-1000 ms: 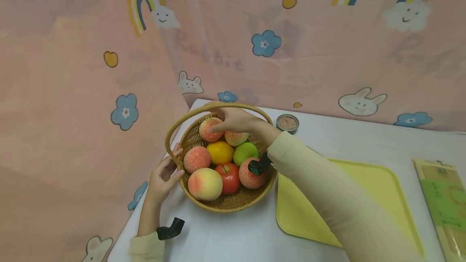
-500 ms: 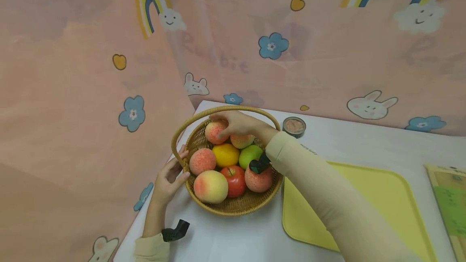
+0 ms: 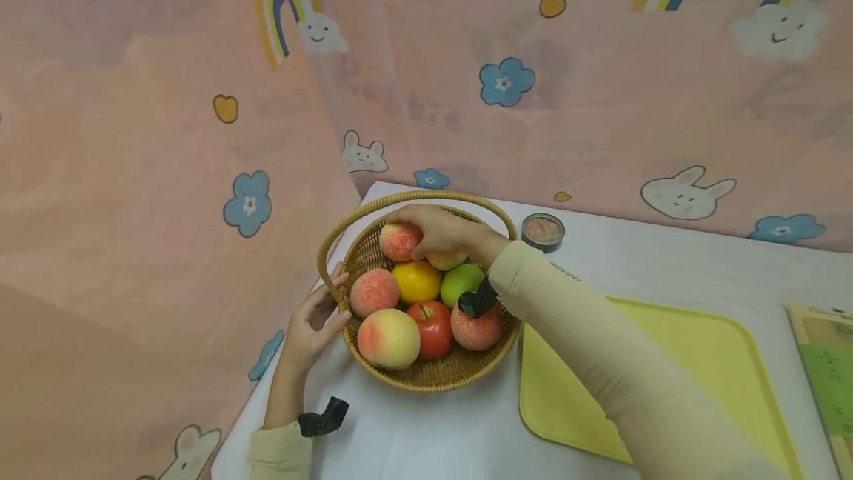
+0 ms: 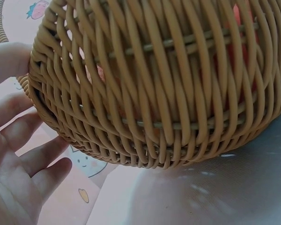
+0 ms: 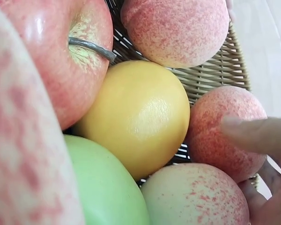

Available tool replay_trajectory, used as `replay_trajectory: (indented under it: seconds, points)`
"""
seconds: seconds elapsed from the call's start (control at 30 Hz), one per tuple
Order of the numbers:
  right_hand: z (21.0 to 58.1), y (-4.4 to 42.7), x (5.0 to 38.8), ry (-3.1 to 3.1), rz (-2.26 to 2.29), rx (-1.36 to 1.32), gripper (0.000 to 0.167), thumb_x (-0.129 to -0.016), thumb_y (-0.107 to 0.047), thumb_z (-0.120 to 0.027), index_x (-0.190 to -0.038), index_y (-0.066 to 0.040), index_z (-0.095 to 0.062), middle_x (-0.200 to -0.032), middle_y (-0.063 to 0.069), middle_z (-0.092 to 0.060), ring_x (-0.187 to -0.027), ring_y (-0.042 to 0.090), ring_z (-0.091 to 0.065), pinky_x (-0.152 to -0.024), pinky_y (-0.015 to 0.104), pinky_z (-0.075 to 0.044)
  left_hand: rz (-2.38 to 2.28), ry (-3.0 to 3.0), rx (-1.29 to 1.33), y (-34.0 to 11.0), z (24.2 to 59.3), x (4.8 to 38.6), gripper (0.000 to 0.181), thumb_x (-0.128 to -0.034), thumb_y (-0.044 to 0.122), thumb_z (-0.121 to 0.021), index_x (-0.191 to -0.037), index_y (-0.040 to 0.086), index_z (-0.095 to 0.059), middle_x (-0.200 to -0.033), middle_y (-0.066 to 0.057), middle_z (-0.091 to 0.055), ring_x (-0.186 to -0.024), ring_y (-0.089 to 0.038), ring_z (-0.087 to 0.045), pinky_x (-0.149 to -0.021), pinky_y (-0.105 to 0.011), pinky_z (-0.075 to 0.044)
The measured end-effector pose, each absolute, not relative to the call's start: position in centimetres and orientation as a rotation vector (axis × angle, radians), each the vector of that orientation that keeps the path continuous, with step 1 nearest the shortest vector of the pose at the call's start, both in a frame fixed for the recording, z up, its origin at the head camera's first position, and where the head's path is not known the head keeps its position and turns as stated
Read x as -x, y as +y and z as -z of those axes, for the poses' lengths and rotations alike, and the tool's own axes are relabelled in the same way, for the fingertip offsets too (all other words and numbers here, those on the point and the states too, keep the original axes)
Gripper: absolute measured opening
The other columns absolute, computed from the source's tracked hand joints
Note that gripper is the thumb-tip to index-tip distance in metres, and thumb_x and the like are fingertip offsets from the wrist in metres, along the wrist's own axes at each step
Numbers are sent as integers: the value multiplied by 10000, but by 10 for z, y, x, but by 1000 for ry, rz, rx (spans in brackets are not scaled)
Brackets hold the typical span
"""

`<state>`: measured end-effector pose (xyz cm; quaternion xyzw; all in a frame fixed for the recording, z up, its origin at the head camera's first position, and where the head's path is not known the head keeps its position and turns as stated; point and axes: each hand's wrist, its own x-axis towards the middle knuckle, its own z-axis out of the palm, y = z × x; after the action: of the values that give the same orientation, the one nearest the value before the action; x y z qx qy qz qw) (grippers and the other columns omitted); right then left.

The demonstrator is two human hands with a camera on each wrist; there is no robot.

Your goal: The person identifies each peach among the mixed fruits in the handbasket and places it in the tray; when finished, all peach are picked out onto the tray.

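Observation:
A round wicker basket (image 3: 433, 385) with an arched handle (image 3: 426, 195) holds several fruits. My right hand (image 3: 443, 232) reaches under the handle and grips a small reddish peach (image 3: 398, 243) at the back. In the right wrist view the thumb lies on this peach (image 5: 225, 126); the other fingers are partly hidden. A paler speckled peach (image 5: 196, 197) sits beside it, half covered by the hand in the head view. My left hand (image 3: 309, 332) holds the basket's left side near the handle's foot, with thumb and fingers against the wicker (image 4: 154, 103).
Also in the basket are a yellow lemon-like fruit (image 3: 416, 282), a green fruit (image 3: 461, 284), a red apple (image 3: 432, 328) and more peaches (image 3: 389, 339). A yellow tray (image 3: 700, 339) lies right of it. A round tin (image 3: 543, 231) stands behind; a green-labelled packet (image 3: 826, 369) lies far right.
The head view has shifted, so the scene sits farther right. My right hand's thumb has slid to the back peach's right side, and the hand covers more of the neighbouring peach. My left hand keeps its hold.

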<state>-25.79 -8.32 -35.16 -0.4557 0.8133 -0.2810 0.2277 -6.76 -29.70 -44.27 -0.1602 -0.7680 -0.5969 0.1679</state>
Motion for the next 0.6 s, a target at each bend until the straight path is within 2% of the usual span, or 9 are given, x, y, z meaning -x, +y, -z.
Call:
replay_trajectory:
  seconds: [0.2,0.6]
  points:
    - [352,-85,259,2289,677,1339,695,-803,96,-656,-1425,-113,-427,-1494,80,-380,-1374,265,-349,-1126,429,-313,1692,-2191,440,-297,443,67,513,-851,-93,-584,-1336,-140,-425,-1519,-226,-276,-1367,-127,-385,-1076,-220,-357]
    - [353,-87,259,2345,574,1464,680,-812,70,-659,-1426,-111,-431,-1467,110,-399,-1339,296,-385,-1111,452,-331,1679,-2198,416,-297,444,68,521,-823,-129,-571,-1330,-117,-448,-1511,-251,-278,-1368,-108,-372,-1067,-210,-359]
